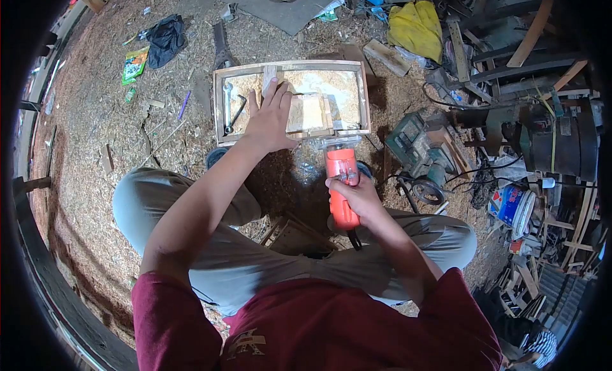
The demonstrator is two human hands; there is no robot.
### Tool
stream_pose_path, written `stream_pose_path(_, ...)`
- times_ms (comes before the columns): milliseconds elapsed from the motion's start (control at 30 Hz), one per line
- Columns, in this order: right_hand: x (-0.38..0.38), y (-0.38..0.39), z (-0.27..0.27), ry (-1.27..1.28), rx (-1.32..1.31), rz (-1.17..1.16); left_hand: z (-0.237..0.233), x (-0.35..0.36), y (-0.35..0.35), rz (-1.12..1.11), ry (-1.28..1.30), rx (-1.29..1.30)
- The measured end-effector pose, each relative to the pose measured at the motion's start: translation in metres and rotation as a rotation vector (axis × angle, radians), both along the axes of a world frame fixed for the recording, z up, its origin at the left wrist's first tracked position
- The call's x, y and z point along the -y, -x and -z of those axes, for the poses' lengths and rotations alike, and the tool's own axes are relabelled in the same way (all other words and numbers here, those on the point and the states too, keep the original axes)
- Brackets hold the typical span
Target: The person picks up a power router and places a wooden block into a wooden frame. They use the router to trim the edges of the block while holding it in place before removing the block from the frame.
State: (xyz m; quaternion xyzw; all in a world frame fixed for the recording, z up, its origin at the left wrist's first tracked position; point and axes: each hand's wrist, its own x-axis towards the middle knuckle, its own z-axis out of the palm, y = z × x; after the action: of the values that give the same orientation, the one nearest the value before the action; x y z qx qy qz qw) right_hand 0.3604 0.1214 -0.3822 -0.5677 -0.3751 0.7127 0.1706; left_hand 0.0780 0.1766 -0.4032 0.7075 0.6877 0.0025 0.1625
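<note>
My right hand point(359, 199) is wrapped around the body of an orange trim router point(341, 163). The router's clear base overlaps the near edge of a shallow wooden frame point(293, 139) on the ground. My left hand point(268, 122) lies over the frame, its fingers spread and pointing away from me, with fingertips by a short wood strip point(269, 77). Beside that hand, a pale wooden block point(309, 114) sits inside the frame. A metal wrench point(227, 103) and a dark bent wrench point(237, 112) lie at the frame's left end, among sawdust.
A green power tool point(408, 139) stands on the right with cables near it. Beyond it are a blue-labelled bucket point(510, 205) and stacked wood pieces. Farther off lie a yellow cloth point(415, 29), a black plastic bag point(166, 39) and a green packet point(134, 65). Wood shavings cover the ground.
</note>
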Motion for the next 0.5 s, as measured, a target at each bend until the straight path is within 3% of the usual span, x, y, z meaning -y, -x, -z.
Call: stream_pose_path(500,0.011,-0.014,0.002,-0.031,0.001,-0.001,-0.026,-0.014,0.016,0.131,0.105,-0.026)
